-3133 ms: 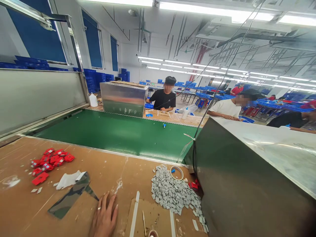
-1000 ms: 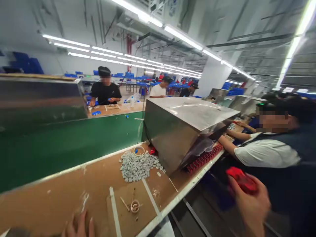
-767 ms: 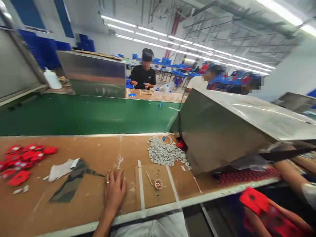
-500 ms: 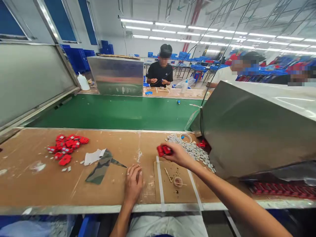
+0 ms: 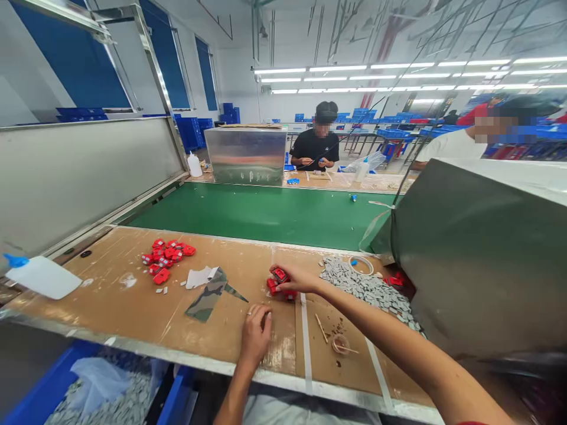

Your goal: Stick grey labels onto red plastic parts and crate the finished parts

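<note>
Several red plastic parts (image 5: 290, 294) are at the fingers of my right hand (image 5: 295, 279), which is closed on them at the table's middle, above the taped cardboard piece (image 5: 328, 369). My left hand (image 5: 257, 333) rests on the brown table with its fingers curled; whether anything is under them is hidden. Just left of it lies a camouflage cloth piece (image 5: 208, 300) beside a white scrap (image 5: 199, 277). A heap of red parts (image 5: 166, 257) sits farther left. Grey flat pieces (image 5: 367, 289) are spread beyond my right forearm, near a tape roll (image 5: 361, 265).
On the cardboard are a small round cup (image 5: 341, 344) and a thin stick (image 5: 321, 328). A white bottle (image 5: 43, 277) lies at the left. Behind the table runs a green belt (image 5: 266, 209); a metal box (image 5: 478, 254) stands at right. A person (image 5: 316, 141) sits across.
My right hand has come lower and nearer the table with red parts, now left of the cardboard. The view has turned left, bringing the white bottle and a blue bin into sight.
</note>
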A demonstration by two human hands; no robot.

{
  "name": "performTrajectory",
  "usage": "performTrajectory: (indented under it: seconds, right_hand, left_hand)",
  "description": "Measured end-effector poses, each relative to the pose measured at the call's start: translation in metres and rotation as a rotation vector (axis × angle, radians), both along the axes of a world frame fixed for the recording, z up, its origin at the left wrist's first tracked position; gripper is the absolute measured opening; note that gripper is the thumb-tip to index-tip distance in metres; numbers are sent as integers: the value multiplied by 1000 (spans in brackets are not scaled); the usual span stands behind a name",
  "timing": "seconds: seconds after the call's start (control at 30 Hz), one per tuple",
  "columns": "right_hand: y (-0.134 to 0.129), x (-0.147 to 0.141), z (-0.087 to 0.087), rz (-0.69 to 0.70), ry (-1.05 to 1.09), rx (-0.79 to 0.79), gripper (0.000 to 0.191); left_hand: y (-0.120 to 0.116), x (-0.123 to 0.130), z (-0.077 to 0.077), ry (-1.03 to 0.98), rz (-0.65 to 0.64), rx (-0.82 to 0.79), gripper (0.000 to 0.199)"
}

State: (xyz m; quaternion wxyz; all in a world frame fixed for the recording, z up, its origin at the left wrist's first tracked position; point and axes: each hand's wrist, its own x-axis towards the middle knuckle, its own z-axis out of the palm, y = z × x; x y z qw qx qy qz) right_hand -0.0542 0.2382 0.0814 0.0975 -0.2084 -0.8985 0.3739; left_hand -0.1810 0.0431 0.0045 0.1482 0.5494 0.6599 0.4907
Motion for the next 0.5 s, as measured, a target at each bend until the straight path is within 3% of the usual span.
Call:
performTrajectory:
  seconds: [0.13,0.23,0.33,0.43,0.5]
  right_hand:
    - [-42,40,34,-75,175,-122,53]
    - [-94,76,46,-99,490,-490,48]
    - [-152,102,32,-125,717,-818,54]
    - [-202,113,5,-322,846,-934,61]
    - [-227,117,-11,-465,837,-1008,67]
  left_hand:
    - [4,-1,-1,-42,15,16,27]
    - [-6,9,15,-91,-25,34,30]
    - [-30,32,48,-89,-251,107,38]
    - [-54,57,82,60,-524,231,54]
    - [-60,69,95,210,-626,237,55]
